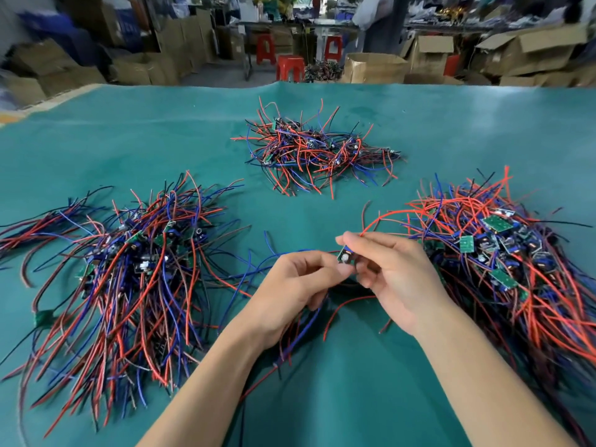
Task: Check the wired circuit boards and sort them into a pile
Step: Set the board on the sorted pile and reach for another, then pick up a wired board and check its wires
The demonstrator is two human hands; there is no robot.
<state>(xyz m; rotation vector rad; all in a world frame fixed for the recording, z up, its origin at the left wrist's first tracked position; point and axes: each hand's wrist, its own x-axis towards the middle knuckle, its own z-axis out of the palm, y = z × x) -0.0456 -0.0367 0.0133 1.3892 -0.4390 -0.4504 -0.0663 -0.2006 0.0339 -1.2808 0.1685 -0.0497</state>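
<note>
Both hands meet at centre frame, just above the green tabletop (451, 124). Left hand (290, 285) and right hand (390, 272) share one small circuit board (345, 256), held between them off the surface.

Right grip: thumb and fingers pinch the board's upper and right edges. Left grip: fingertips curl in and pinch at the board's left side, by its wires; exact contact point hard to make out. The board sits tilted, green face partly showing, a pale round part on it.

A red wire (403, 217) arcs from the board toward 2 o'clock, over the right pile. Blue wires (258, 269) trail toward 9 o'clock under the left hand. More red and blue leads hang below the hands toward 6 o'clock.

Three heaps of wired boards on the tabletop:
- left pile (129, 275), at 9 o'clock of the hands, large, wires fanned out.
- far pile (316, 150), at 12 o'clock, smaller, well apart.
- right pile (503, 253), at 3 o'clock, just beside the right hand, several green boards face up.
</note>
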